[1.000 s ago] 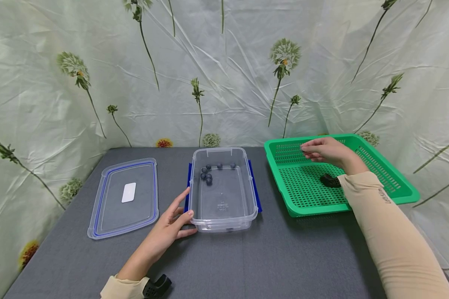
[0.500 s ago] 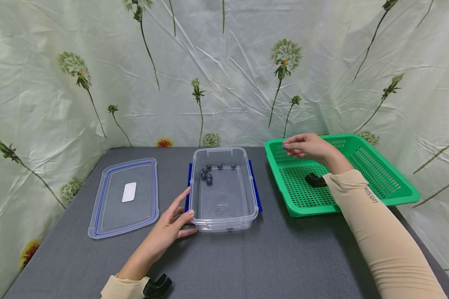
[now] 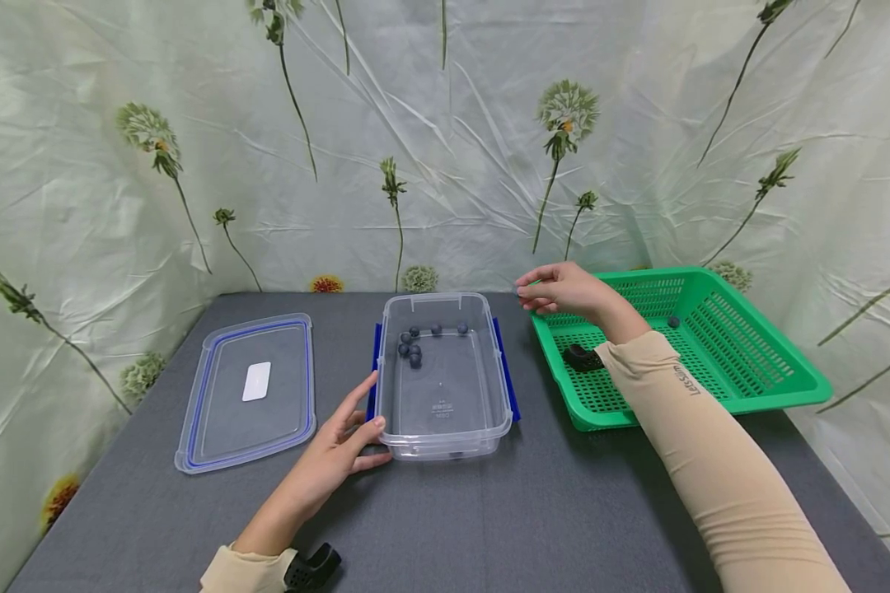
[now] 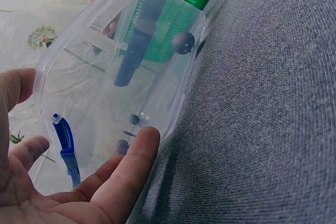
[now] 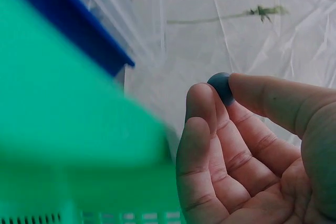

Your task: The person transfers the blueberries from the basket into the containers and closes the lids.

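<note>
My right hand [image 3: 564, 290] pinches a blueberry [image 5: 221, 88] between thumb and fingertips, above the left rim of the green basket. In the right wrist view the berry shows dark blue at the fingertips. My left hand [image 3: 339, 441] touches the near left corner of the clear plastic container [image 3: 445, 424], its fingers spread and fairly straight along the side. Several blueberries [image 3: 414, 360] lie inside the container, mostly toward its far left. Another blueberry [image 3: 673, 321] lies in the green basket [image 3: 756, 399], near its far side.
A clear lid [image 3: 245, 428] with a blue seal and a white label lies left of the container. Blue side latches [image 3: 506, 371] hang outward from the container. A floral sheet [image 3: 475, 148] hangs behind the grey table [image 3: 519, 511].
My right hand has moved left with the blueberry, from over the basket's middle to past its left rim. The berry inside the basket has come into view. My left hand stays put.
</note>
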{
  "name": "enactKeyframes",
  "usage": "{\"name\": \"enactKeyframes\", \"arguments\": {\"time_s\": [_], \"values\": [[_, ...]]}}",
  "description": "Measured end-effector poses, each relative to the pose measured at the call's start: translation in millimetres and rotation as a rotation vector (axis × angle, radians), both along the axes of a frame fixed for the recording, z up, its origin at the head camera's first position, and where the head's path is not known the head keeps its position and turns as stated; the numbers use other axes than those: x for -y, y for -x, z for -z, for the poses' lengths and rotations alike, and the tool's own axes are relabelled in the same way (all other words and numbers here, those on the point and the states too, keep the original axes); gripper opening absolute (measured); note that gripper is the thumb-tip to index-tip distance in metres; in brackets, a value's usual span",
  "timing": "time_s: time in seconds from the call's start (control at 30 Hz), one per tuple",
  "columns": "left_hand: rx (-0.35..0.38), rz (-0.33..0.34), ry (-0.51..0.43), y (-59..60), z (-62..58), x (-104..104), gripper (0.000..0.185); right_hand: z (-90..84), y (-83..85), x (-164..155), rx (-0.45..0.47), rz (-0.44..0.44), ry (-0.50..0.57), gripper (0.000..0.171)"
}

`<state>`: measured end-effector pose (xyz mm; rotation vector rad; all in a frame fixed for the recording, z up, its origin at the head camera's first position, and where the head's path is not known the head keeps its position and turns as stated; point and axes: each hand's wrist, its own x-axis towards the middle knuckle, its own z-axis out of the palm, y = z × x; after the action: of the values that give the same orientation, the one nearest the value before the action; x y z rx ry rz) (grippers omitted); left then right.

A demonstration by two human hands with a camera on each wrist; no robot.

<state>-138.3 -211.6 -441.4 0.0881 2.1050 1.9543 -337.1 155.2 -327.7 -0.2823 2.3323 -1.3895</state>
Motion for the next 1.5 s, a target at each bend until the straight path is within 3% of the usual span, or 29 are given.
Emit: {"name": "enactKeyframes", "arguments": {"time_s": [0.73,1.5], "values": [[-0.007,-0.001,-0.003,-0.9,-0.5,1,0.071,8.2,3.4,75,-0.027,-0.098,-0.031,0.039],[-0.011,-0.001,0.0,0.2,1.8,1,0.07,23.8,7.5,129,0.04,0.002,-0.124,0.024]]}}
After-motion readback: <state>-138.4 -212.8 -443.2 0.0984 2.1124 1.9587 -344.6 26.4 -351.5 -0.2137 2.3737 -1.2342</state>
